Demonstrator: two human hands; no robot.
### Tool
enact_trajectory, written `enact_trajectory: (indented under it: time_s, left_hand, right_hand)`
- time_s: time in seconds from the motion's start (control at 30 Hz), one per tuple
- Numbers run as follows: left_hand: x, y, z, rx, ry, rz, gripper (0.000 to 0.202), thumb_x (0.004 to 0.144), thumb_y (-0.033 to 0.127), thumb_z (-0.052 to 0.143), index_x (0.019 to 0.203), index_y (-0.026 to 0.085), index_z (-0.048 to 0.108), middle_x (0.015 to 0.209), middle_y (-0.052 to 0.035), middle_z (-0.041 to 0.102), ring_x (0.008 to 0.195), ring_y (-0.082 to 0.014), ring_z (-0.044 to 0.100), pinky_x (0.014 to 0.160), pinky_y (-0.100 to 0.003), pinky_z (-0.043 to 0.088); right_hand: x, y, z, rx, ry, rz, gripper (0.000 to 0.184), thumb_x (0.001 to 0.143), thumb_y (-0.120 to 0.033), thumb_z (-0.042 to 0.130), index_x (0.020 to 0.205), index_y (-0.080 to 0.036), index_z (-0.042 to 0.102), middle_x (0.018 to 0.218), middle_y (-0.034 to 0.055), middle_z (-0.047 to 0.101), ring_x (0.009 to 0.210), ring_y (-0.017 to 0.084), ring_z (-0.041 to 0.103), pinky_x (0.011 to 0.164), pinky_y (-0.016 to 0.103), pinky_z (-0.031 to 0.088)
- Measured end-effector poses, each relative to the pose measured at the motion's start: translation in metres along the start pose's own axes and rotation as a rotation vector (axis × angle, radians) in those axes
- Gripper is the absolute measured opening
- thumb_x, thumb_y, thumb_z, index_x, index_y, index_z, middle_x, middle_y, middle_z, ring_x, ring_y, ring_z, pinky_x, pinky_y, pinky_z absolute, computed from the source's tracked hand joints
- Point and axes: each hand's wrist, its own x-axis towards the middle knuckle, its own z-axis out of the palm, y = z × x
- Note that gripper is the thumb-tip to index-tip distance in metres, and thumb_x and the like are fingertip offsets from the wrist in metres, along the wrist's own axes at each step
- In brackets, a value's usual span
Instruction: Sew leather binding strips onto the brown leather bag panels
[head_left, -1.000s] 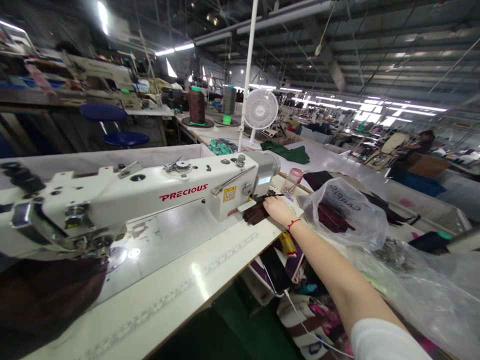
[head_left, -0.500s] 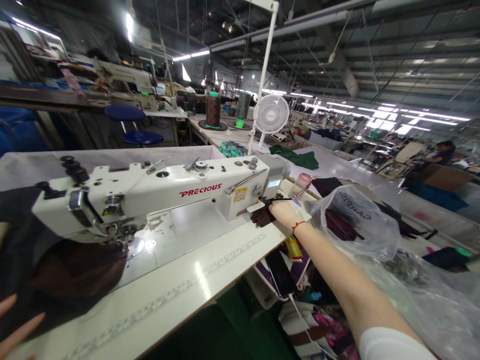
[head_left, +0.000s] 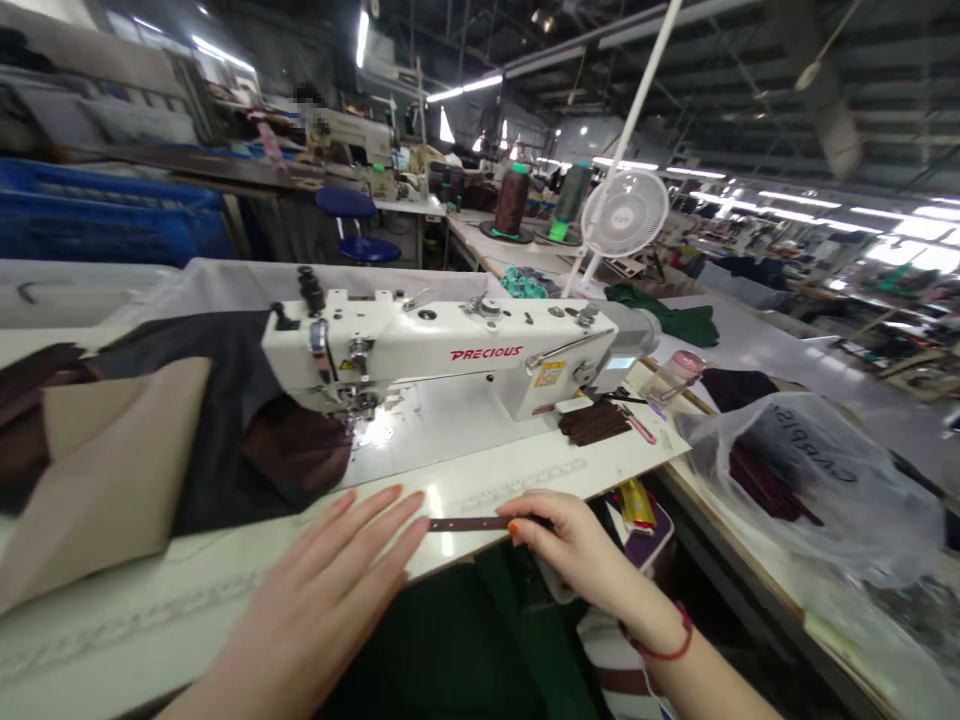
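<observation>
A narrow dark brown strap (head_left: 469,524) with small holes lies along the front of the white sewing table (head_left: 517,475). Thumb and fingers of my right hand (head_left: 574,545) pinch its right end. My left hand (head_left: 330,580) is stretched out flat by its other end, fingers extended; whether they press on the strap is hidden. Behind both hands stands a white sewing machine (head_left: 442,345), and a dark brown piece of material (head_left: 296,440) lies under its needle area. A bunch of brown strips (head_left: 596,423) rests at the machine's right foot, near a pink tool (head_left: 641,428).
Beige material (head_left: 120,460) and black material (head_left: 217,400) cover the table's left. On the right are a clear plastic bag (head_left: 825,470) with dark red strips, a pink-lidded container (head_left: 679,375) and green cloth (head_left: 667,315). A white fan (head_left: 626,212) stands behind.
My right hand has come from the bunch of strips to the table's front edge with one strap. My left hand has moved in from the lower left corner. The view has swung left.
</observation>
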Motion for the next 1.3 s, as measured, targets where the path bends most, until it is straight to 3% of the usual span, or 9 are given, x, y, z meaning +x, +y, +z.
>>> enact_trajectory:
  time_s: [0.07, 0.2, 0.4, 0.6, 0.7, 0.8, 1.0, 1.17, 1.3]
  left_hand:
    - [0.01, 0.008, -0.001, -0.02, -0.05, -0.074, 0.033, 0.096, 0.024, 0.047, 0.128, 0.018, 0.052, 0.118, -0.009, 0.067, 0.108, -0.0245, 0.062, 0.1, -0.044, 0.046]
    - [0.0, -0.002, -0.021, -0.24, -0.167, -0.322, 0.027, 0.1, 0.03, 0.039, 0.115, 0.018, 0.057, 0.091, -0.0051, 0.067, 0.081, -0.0171, 0.065, 0.071, -0.027, 0.054]
    - [-0.058, -0.037, -0.06, -0.22, -0.112, -0.467, 0.025, 0.098, 0.031, 0.046, 0.118, 0.024, 0.057, 0.1, -0.0029, 0.066, 0.092, -0.016, 0.064, 0.079, -0.023, 0.051]
    - [-0.06, -0.055, -0.063, -0.217, -0.117, -0.476, 0.028, 0.097, 0.031, 0.047, 0.122, 0.022, 0.057, 0.105, -0.0051, 0.064, 0.094, -0.017, 0.062, 0.082, -0.027, 0.05]
    - [-0.048, -0.071, -0.057, -0.213, -0.107, -0.403, 0.025, 0.099, 0.027, 0.043, 0.115, 0.018, 0.06, 0.097, -0.0057, 0.064, 0.086, -0.0162, 0.061, 0.074, -0.028, 0.049]
    - [-0.032, -0.102, -0.047, 0.005, -0.101, -0.294, 0.025, 0.098, 0.025, 0.043, 0.112, 0.015, 0.062, 0.095, -0.0064, 0.065, 0.082, -0.0185, 0.059, 0.072, -0.034, 0.045]
    - [-0.012, -0.177, 0.006, 0.131, -0.327, -0.22, 0.022, 0.095, 0.023, 0.05, 0.107, 0.018, 0.068, 0.093, -0.0065, 0.067, 0.084, -0.0204, 0.06, 0.076, -0.036, 0.045]
    - [-0.03, -0.204, 0.051, 0.063, -0.332, -0.265, 0.025, 0.096, 0.025, 0.048, 0.102, 0.017, 0.071, 0.09, -0.0084, 0.066, 0.081, -0.0195, 0.062, 0.071, -0.031, 0.049]
    - [-0.035, -0.202, 0.058, 0.029, -0.333, -0.361, 0.024, 0.094, 0.025, 0.049, 0.101, 0.019, 0.071, 0.091, -0.0086, 0.066, 0.083, -0.0207, 0.062, 0.071, -0.032, 0.05]
  right_hand:
    - [0.012, -0.03, 0.028, 0.252, -0.068, -0.024, 0.017, 0.093, -0.023, 0.056, 0.108, -0.022, 0.063, 0.089, 0.0001, 0.068, 0.081, 0.013, 0.063, 0.077, 0.023, 0.049]
    - [0.037, -0.065, 0.056, 0.406, -0.09, -0.034, 0.013, 0.088, -0.023, 0.063, 0.101, -0.021, 0.063, 0.086, -0.0007, 0.064, 0.076, 0.012, 0.058, 0.069, 0.022, 0.046]
    - [0.065, -0.076, 0.081, 0.564, -0.117, -0.023, 0.017, 0.083, -0.028, 0.068, 0.099, -0.022, 0.069, 0.082, -0.0002, 0.064, 0.066, 0.01, 0.053, 0.059, 0.021, 0.043]
    - [0.082, -0.09, 0.116, 0.587, -0.028, -0.098, 0.014, 0.081, -0.025, 0.069, 0.094, -0.021, 0.071, 0.081, 0.0013, 0.066, 0.067, 0.012, 0.058, 0.062, 0.024, 0.048]
    - [0.097, -0.083, 0.126, 0.519, 0.043, -0.138, 0.014, 0.083, -0.023, 0.065, 0.097, -0.02, 0.068, 0.083, 0.0018, 0.067, 0.07, 0.013, 0.061, 0.063, 0.024, 0.05]
    - [0.116, -0.064, 0.13, 0.327, 0.078, -0.16, 0.02, 0.087, -0.019, 0.058, 0.106, -0.019, 0.063, 0.093, 0.0041, 0.068, 0.077, 0.015, 0.063, 0.063, 0.024, 0.051]
    - [0.157, -0.041, 0.152, -0.538, -0.106, -0.364, 0.042, 0.086, -0.014, 0.058, 0.128, -0.014, 0.051, 0.104, 0.0106, 0.063, 0.082, 0.02, 0.061, 0.065, 0.03, 0.054]
    - [0.181, -0.041, 0.173, -0.917, -0.036, -0.537, 0.018, 0.087, -0.008, 0.051, 0.101, -0.01, 0.062, 0.096, 0.0138, 0.063, 0.069, 0.021, 0.057, 0.042, 0.027, 0.045]
    - [0.186, -0.032, 0.168, -0.901, -0.055, -0.695, 0.014, 0.084, -0.008, 0.05, 0.085, -0.012, 0.064, 0.102, 0.0151, 0.064, 0.07, 0.022, 0.056, 0.042, 0.03, 0.044]
